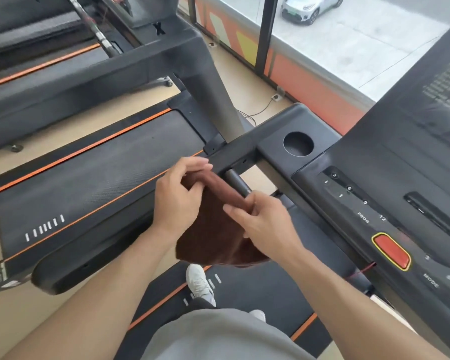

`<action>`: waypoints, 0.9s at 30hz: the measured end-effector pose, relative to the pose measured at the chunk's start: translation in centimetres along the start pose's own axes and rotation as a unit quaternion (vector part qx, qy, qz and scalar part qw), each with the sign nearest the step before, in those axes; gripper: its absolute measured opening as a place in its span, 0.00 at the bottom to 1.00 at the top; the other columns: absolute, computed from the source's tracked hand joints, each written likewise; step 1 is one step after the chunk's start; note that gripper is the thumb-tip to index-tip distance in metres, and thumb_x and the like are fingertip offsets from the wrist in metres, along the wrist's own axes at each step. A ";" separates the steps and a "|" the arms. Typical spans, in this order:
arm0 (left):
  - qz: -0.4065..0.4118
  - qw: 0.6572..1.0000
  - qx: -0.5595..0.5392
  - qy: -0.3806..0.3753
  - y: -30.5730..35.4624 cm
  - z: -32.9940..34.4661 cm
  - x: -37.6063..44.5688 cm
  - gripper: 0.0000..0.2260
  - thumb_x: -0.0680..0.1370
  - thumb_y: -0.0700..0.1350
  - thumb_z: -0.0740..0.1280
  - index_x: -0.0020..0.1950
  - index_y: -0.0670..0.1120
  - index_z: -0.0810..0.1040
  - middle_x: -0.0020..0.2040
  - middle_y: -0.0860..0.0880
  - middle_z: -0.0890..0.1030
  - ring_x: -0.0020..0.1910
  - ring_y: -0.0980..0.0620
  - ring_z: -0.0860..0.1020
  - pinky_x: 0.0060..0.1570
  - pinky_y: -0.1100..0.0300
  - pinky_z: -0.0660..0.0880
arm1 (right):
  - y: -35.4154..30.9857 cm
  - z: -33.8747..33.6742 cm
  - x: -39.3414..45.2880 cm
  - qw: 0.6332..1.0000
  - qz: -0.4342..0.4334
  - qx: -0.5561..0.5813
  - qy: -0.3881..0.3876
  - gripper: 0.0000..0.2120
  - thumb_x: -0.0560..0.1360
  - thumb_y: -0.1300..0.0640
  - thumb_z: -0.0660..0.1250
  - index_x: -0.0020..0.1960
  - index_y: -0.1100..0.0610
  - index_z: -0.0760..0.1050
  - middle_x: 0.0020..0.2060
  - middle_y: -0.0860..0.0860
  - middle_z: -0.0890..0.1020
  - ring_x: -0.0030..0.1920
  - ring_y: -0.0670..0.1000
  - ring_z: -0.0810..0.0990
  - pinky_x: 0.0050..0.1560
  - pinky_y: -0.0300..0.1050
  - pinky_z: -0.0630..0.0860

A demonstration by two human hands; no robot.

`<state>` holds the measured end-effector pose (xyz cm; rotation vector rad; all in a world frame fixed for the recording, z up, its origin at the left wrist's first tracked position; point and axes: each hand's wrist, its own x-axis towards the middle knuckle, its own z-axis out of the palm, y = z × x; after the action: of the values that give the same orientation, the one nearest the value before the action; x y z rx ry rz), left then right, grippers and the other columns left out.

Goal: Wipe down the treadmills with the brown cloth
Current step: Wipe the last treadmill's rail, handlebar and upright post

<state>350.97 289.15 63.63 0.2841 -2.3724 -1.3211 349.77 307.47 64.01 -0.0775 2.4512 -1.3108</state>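
I stand on a black treadmill whose console (390, 203) fills the right side of the head view. The brown cloth (211, 229) hangs in front of me, held along its top edge by both hands. My left hand (178, 196) pinches the cloth's left end beside the treadmill's left arm rail (234, 152). My right hand (265, 224) grips the cloth's right end just below a short grey handlebar (238, 183). The cloth's upper edge lies against that handlebar. The cloth's lower part dangles over the belt (257, 287).
A second treadmill (94, 162) with orange stripes lies to the left, and a third (63, 74) behind it. A cup holder (298, 143) and a red stop button (391, 252) sit on the console. A window wall (322, 48) runs along the far side. My white shoe (199, 281) rests on the belt.
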 end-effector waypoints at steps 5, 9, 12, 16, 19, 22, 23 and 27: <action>-0.019 0.996 0.044 -0.075 2.0 4.2 5.3 0.36 0.74 0.37 0.75 0.78 0.53 0.66 0.74 0.52 0.70 0.73 0.54 0.67 0.71 0.62 0.63 | 2.6 -3.3 3.8 0.982 0.108 -0.096 0.121 0.34 0.73 0.38 0.71 0.74 0.42 0.62 0.52 0.41 0.82 0.53 0.49 0.80 0.58 0.53 0.76; -0.052 0.996 0.003 -0.069 0.6 4.8 4.6 0.26 0.76 0.37 0.72 0.72 0.54 0.71 0.66 0.56 0.76 0.62 0.58 0.75 0.67 0.59 0.71 | 4.6 -0.7 5.4 0.966 0.064 -0.252 0.007 0.42 0.76 0.45 0.71 0.82 0.47 0.51 0.71 0.49 0.72 0.69 0.54 0.73 0.62 0.53 0.75; -0.156 0.974 0.008 -0.163 -3.2 5.0 2.0 0.15 0.76 0.39 0.71 0.60 0.55 0.79 0.55 0.58 0.82 0.54 0.58 0.80 0.62 0.53 0.77 | 5.3 3.0 7.2 0.951 0.068 -0.297 -0.055 0.41 0.76 0.44 0.71 0.80 0.51 0.53 0.72 0.52 0.71 0.69 0.58 0.73 0.61 0.55 0.76; -0.222 0.955 0.025 -0.197 -6.9 4.3 -1.0 0.11 0.77 0.40 0.70 0.56 0.54 0.81 0.52 0.58 0.84 0.53 0.57 0.81 0.62 0.54 0.77 | 4.0 5.5 10.6 0.948 0.071 -0.310 0.002 0.27 0.74 0.47 0.71 0.65 0.57 0.64 0.60 0.56 0.79 0.62 0.62 0.79 0.57 0.55 0.75; -0.249 0.948 0.024 -0.199 -8.4 3.1 -1.2 0.08 0.78 0.43 0.70 0.55 0.55 0.81 0.53 0.58 0.84 0.52 0.59 0.81 0.59 0.58 0.77 | 3.1 6.3 12.4 0.958 0.046 -0.284 0.022 0.22 0.71 0.47 0.67 0.61 0.55 0.66 0.57 0.56 0.81 0.57 0.63 0.80 0.55 0.53 0.74; -0.255 0.944 0.034 -0.207 -9.4 2.3 -0.6 0.08 0.79 0.44 0.69 0.56 0.54 0.81 0.53 0.58 0.84 0.51 0.60 0.81 0.57 0.60 0.76 | 3.3 6.1 13.2 0.963 0.020 -0.269 0.011 0.22 0.72 0.44 0.64 0.63 0.52 0.67 0.57 0.54 0.81 0.56 0.63 0.80 0.52 0.51 0.72; -0.253 0.944 0.036 -0.209 -9.5 2.2 -0.4 0.08 0.79 0.44 0.69 0.56 0.54 0.81 0.52 0.58 0.84 0.51 0.60 0.81 0.56 0.60 0.76 | 3.7 5.9 13.7 0.965 0.020 -0.260 -0.002 0.22 0.73 0.43 0.63 0.63 0.52 0.68 0.55 0.54 0.81 0.55 0.62 0.80 0.51 0.49 0.70; -0.241 0.944 0.042 -0.219 -8.5 3.0 -0.3 0.09 0.78 0.44 0.70 0.58 0.53 0.81 0.52 0.58 0.84 0.51 0.59 0.81 0.56 0.61 0.76 | 4.0 4.4 15.5 0.976 0.048 -0.200 -0.077 0.20 0.72 0.40 0.67 0.57 0.52 0.74 0.50 0.49 0.81 0.51 0.55 0.80 0.52 0.47 0.73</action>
<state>349.74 287.03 54.99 0.6974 -2.8576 -1.6369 337.26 302.96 54.08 -0.1544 2.5103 -0.7263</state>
